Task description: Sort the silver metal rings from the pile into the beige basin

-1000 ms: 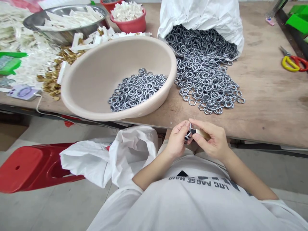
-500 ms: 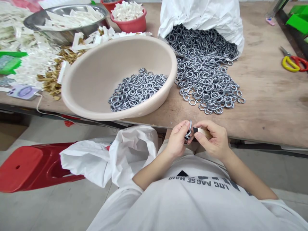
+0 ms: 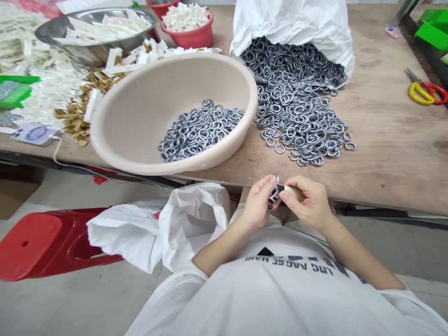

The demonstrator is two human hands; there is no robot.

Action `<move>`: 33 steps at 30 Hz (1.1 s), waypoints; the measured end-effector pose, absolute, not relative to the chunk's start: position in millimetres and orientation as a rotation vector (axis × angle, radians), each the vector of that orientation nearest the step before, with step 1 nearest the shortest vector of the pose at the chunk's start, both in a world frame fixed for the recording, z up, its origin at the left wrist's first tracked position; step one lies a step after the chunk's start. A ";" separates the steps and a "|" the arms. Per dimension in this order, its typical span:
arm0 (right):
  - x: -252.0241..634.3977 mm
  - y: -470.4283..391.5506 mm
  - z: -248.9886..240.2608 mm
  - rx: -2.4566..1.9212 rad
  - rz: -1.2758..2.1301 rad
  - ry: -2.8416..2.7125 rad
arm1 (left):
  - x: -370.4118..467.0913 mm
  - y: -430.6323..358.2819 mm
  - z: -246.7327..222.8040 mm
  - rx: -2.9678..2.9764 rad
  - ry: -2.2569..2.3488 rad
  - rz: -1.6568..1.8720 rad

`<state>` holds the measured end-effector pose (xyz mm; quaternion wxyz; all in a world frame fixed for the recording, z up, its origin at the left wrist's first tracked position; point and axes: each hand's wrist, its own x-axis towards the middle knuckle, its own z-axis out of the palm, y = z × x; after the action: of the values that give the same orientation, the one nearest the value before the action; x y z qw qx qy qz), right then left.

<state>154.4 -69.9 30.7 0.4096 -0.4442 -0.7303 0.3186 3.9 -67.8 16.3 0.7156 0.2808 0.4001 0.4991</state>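
Just off the table's front edge, my left hand (image 3: 259, 201) pinches several grey rings (image 3: 273, 193) between thumb and fingers. My right hand (image 3: 310, 200) is closed round the pale handle of a small knife-like tool (image 3: 294, 191), whose short dark end meets the rings. The fingers partly cover the contact. Beyond my hands a heap of loose grey rings (image 3: 303, 123) spreads over the table out of a white sack (image 3: 294, 21). More rings (image 3: 199, 133) lie in a large beige basin (image 3: 140, 100) to the left.
Scissors (image 3: 425, 92) with yellow and red handles lie at the right. White pieces fill a metal bowl (image 3: 86, 44) and a red tub (image 3: 192, 37) at the back left. Below the table are a red stool (image 3: 38, 242) and an open white sack (image 3: 196, 210).
My right hand has shifted slightly left, bringing the tool's dark end in against the rings. My left hand stays almost where it was.
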 end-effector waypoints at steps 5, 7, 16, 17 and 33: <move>153.9 -68.9 30.7 -1.121 0.797 -1.840 | 4.1 -68.1 15.6 0.618 0.874 1.113; 153.5 -68.5 30.3 -1.124 0.795 -1.844 | 3.9 -68.0 15.7 0.613 0.870 1.118; 150.8 -67.5 27.2 -1.133 0.791 -1.856 | 1.1 -66.9 12.3 0.609 0.874 1.112; 150.4 -67.3 26.8 -1.131 0.792 -1.856 | 0.8 -66.7 11.7 0.610 0.871 1.112; 145.4 -67.2 24.0 -1.110 0.846 -1.824 | -1.9 -65.9 11.8 0.548 0.876 1.116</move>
<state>145.4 -67.2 24.0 0.4099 -0.4406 -0.7245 0.3361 -1.9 -65.9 11.8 0.7245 0.2486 0.3969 0.5057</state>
